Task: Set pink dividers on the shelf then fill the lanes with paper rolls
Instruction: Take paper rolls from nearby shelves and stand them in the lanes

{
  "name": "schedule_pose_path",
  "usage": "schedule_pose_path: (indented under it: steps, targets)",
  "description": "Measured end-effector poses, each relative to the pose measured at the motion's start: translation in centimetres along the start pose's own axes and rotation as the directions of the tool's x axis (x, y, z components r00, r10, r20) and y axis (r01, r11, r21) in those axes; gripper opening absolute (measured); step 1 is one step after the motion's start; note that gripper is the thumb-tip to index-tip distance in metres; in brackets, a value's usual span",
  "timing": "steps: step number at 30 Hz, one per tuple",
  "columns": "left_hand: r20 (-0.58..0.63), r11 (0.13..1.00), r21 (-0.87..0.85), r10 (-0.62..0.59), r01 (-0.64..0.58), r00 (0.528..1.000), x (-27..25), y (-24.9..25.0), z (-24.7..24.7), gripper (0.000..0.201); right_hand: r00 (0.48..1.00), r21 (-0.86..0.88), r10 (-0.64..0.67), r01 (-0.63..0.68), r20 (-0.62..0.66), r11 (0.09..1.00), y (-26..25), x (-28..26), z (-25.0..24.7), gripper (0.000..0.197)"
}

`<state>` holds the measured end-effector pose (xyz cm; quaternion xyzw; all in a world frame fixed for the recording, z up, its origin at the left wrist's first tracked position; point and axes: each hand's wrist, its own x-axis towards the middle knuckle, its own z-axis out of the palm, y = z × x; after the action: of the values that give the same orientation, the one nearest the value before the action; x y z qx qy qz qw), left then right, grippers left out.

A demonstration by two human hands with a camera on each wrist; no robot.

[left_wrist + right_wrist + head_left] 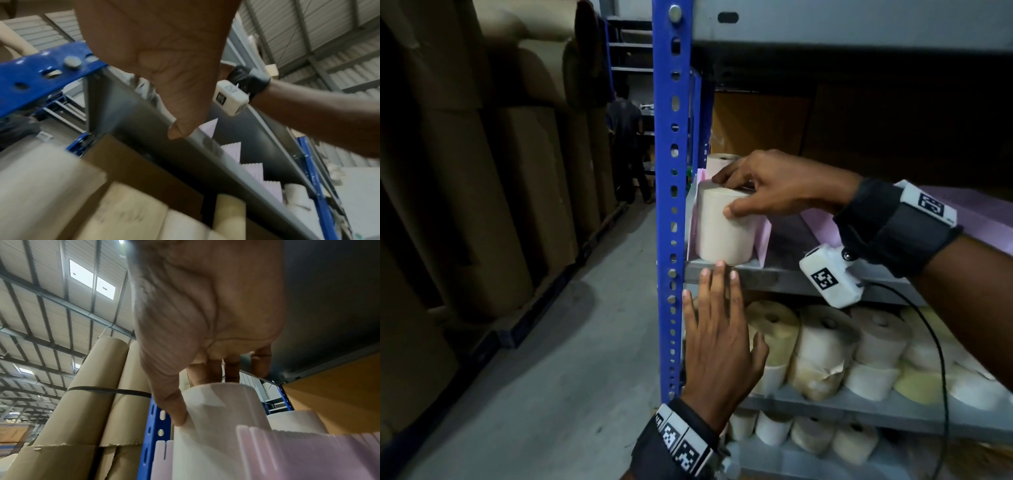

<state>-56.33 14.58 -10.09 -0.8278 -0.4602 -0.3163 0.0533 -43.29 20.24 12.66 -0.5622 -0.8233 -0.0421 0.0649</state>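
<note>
The right hand (774, 185) grips the top of a paper roll (724, 229), thumb curled against the near side wall and the other fingers laid over the upper face. This roll stands upright at the near left end of the grey shelf (780, 274), in the lane formed by two pink dividers (763, 241), one on each side of it. A second roll (719, 162) stands upright in the same lane, directly behind the first and farther in. More pink dividers (254, 173) stand on edge along the shelf to the right, seen from below in the left wrist view, with open lanes between them.

The left hand (719, 339) is raised flat below the gripped roll, fingers straight and spread, holding nothing. Its fingertips (720, 265) reach the shelf's front lip at the base of the roll; whether they actually press the roll cannot be told.

The shelf is fixed to a blue perforated upright (671, 205) at its left end. Stacked rolls (825, 346) of white and yellowish paper fill the two shelves beneath. Large cardboard tubes (482, 171) stand across the aisle at the left. Another person (626, 144) stands far down the aisle.
</note>
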Motion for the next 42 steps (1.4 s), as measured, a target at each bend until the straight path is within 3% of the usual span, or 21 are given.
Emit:
schedule_pose_path:
  steps: [14, 18, 26, 42]
  targets:
    - [-0.05, 0.999, 0.038, 0.034, -0.032, 0.998, 0.1, -1.5, 2.6, 0.093, 0.974, 0.033, 0.18, -0.186, 0.137, 0.982, 3.5, 6.5, 0.3, 0.047]
    - [-0.048, 0.999, 0.036, 0.04, -0.039, 0.998, 0.1, -1.7, 2.5, 0.093, 0.977, -0.048, 0.184, -0.18, 0.11, 0.982, 3.8, 7.2, 0.3, 0.047]
    - [-0.056, 0.998, 0.033, 0.05, -0.048, 0.997, 0.1, -1.9, 2.5, 0.089, 0.985, -0.037, 0.134, -0.131, 0.109, 0.991, 4.4, 7.7, 0.2, 0.042]
    - [-0.037, 0.999, 0.028, 0.048, -0.047, 0.998, 0.1, -2.1, 2.3, 0.085, 0.985, -0.035, 0.138, -0.135, 0.107, 0.99, 6.1, 8.9, 0.7, 0.052]
